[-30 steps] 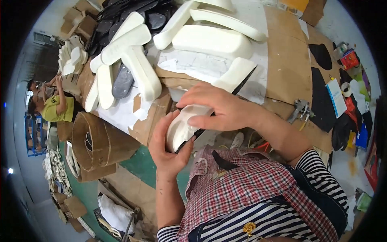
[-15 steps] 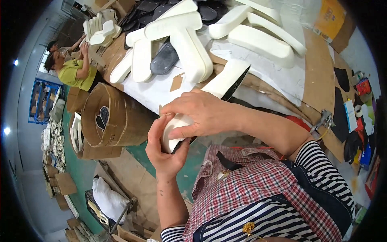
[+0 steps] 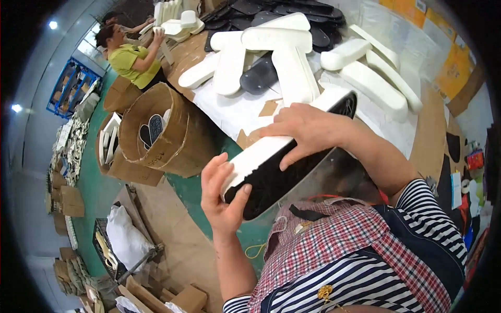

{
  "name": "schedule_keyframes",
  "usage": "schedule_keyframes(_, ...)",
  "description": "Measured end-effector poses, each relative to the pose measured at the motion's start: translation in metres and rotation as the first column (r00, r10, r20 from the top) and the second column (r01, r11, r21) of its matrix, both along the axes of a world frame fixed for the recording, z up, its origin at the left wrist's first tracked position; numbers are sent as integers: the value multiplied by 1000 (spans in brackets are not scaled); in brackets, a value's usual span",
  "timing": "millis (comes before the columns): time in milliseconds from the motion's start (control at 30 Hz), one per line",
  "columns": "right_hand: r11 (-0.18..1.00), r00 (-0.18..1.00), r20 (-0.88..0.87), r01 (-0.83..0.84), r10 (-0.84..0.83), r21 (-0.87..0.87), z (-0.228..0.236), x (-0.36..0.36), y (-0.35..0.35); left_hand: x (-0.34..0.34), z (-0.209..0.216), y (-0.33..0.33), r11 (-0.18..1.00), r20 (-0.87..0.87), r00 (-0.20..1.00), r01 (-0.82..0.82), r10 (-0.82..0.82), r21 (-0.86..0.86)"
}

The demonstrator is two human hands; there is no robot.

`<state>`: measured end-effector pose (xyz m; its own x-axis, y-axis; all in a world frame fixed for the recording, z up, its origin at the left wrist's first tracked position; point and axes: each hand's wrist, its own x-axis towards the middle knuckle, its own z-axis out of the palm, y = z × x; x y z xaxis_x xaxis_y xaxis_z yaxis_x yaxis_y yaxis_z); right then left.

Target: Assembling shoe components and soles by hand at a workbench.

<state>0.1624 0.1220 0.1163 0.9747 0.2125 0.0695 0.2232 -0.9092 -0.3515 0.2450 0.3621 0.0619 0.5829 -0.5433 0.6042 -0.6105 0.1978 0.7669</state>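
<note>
A long, sole-shaped white foam piece (image 3: pixel 282 182) with a black face is held at a slant in front of my chest, black face turned toward me. My left hand (image 3: pixel 222 201) grips its lower left end, thumb on the black face and fingers along the white side. Over the white edge near its middle lies my right hand (image 3: pixel 308 128), thumb pressed on the black face and fingers wrapped behind. Beyond the piece, similar white soles (image 3: pixel 276 39) are piled on the table (image 3: pixel 229 112) around a dark grey sole (image 3: pixel 259 74).
A heap of black sole-shaped pieces (image 3: pixel 250 8) lies at the back of the table, with more white soles (image 3: pixel 376 86) to the right. Open cardboard drums (image 3: pixel 195 133) stand on the left. Two people work at the far left, one in a yellow-green shirt (image 3: pixel 128 60).
The piece has swung from pointing away to lying across me, showing its black face. My right hand has moved right along it, away from the left. The view has shifted.
</note>
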Motion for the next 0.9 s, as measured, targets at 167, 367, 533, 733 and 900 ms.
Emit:
schedule_keyframes(167, 996, 1000, -9, 25, -25, 85, -30, -25, -16, -8, -6, -14, 989, -40, 994, 105, -101, 107)
schedule_keyframes(367, 953, 943, -223, 279, -249, 119, -41, -130, -71, -55, -49, -104, 897, -255, 884, 428, -392, 107)
schedule_keyframes(533, 830, 819, -207, 555, -535, 51, -55, -260, -129, -137, -67, -214, 771, -273, 780, 615, -564, 165)
schedule_keyframes(733, 716, 675, 261, 691, -690, 105, -83, -378, -188, -239, -36, -299, 696, -587, 674, 676, -449, 242)
schedule_keyframes(900, 642, 635, 108, 764, -765, 61, -109, -442, -202, -286, -66, -333, 608, -404, 711, 702, -575, 371)
